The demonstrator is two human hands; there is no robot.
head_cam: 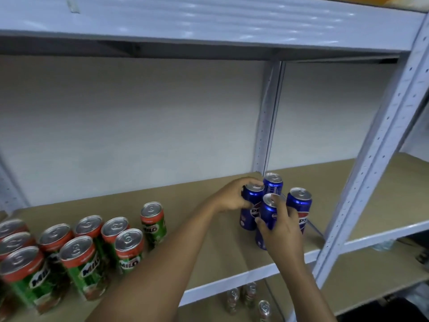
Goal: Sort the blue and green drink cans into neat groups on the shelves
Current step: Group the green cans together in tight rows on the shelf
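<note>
A: Down on the lower shelf (343, 296), nearest us, a few cans (249, 296) stand blurred. Colour can't be told from here.

B: And the working shelf (204, 259)?

A: Green cans (81, 259) bunched upright at the left front, with one green straggler (153, 223) standing apart to their right. Blue cans sit well to the right, by the rear post (267, 117).

B: Hands?

A: Both on the blue group. Right hand (282, 233) is curled round the front blue can (269, 212), fingers wrapped about its upper body. Left hand (232, 198) grips the left blue can (251, 205) from its left side, just behind. Neither hand is slack.

B: Others in that group?

A: A rear blue can (273, 182) stands behind, touching or nearly so. A right blue can (299, 205) stands just beside the right hand, untouched.

B: What does the coming move turn on?

A: All four stand with long axes vertical. The two held cans lie side by side, the front one nearer and slightly right. Likely the hands are pressing them together into a tight square. The right blue can is nearest the right hand, so that hand would probably gather it in.

B: Risk?

A: Tall, narrow cans; a sideways shove up high could tip one.
</note>
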